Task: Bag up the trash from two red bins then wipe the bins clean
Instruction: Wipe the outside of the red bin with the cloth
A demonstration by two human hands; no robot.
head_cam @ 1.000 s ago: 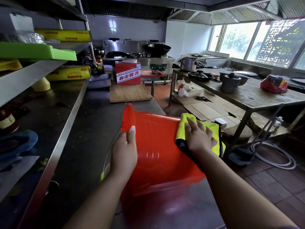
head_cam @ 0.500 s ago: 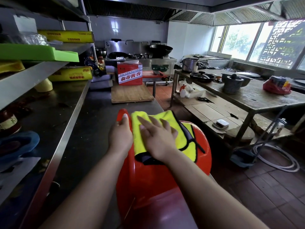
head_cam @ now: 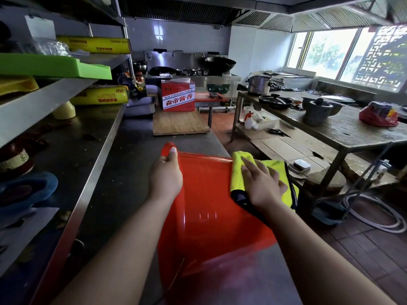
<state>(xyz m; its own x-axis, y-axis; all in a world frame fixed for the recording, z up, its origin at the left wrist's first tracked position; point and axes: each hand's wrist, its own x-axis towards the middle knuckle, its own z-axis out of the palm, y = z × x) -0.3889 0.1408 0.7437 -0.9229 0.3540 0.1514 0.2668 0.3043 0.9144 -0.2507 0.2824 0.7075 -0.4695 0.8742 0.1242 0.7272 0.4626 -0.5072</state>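
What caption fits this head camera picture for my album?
Left hand grips the red bin while the right hand presses a yellow cloth on it.

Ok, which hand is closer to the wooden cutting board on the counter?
Left. The left hand grips the red bin at its far rim, just short of the wooden board; the right hand presses the yellow cloth on the bin's right side, farther off.
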